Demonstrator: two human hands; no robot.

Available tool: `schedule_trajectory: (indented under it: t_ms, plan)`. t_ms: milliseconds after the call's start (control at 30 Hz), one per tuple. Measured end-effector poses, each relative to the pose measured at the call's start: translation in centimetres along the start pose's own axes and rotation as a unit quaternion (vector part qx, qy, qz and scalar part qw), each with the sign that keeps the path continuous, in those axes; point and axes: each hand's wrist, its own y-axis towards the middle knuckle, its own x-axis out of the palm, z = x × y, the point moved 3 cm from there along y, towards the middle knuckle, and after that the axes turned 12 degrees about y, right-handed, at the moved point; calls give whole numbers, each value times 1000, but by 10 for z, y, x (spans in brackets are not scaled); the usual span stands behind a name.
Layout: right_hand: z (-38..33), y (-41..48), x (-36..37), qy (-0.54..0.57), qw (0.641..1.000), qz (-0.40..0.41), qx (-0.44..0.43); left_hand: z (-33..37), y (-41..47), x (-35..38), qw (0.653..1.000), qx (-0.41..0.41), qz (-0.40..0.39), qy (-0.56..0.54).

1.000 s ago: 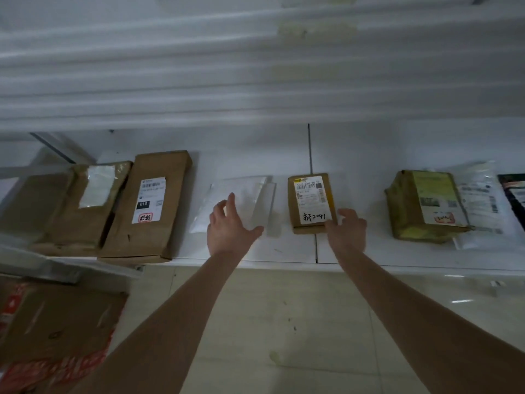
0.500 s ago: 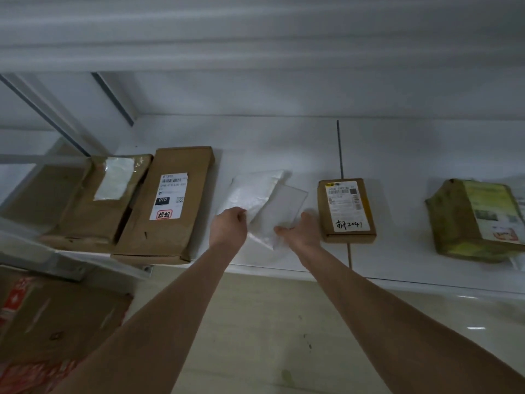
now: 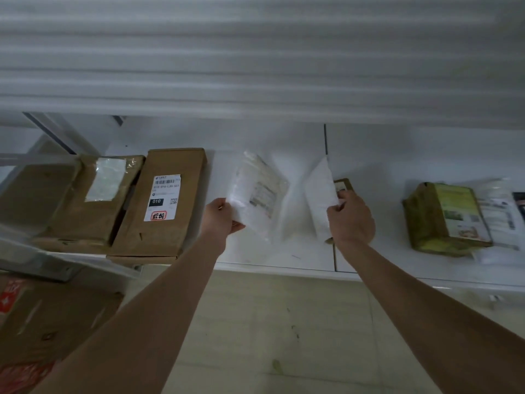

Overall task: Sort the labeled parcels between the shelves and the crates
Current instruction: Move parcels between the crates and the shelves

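Pinching each slick white bag by one edge is the weak point here. The left hand is clamped on the lower corner of the left bag, thumb on top, and the right hand has its fingers curled round the lower end of the right bag. Both bags are tipped up off the shelf, near its front lip. A limp bag could probably slide from such a grip and drop to the floor. The left bag shows a blurred label, while the right bag is edge-on with no label visible, so a misread and a wrong sort are likely unless it is turned. A small box sits just behind the right hand and could be knocked. A long box lies just left of the left hand, with another brown parcel beyond it. A green parcel lies well to the right, and a carton stands below on the left.
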Motion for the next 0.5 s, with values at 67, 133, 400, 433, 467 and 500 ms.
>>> schedule_trajectory:
  t_ms: [67,133,400,433,467,500]
  plan:
    - [-14,-12,7,-34,997,-29,-59,-11,4,-13,997,-13,55,48]
    - [-25,-27,27,-68,987,-118,-85,-21,4,-20,979,12,84,184]
    - [-1,-69,69,-195,910,-327,-163,-51,-11,5,802,213,1,557]
    - [3,-70,71,-198,902,-335,-188,-54,-11,12,789,227,-17,571]
    - [6,-71,72,-204,894,-340,-211,-57,-10,17,779,229,-38,582]
    - [8,-70,75,-214,887,-341,-225,-61,-8,22,769,222,-60,596]
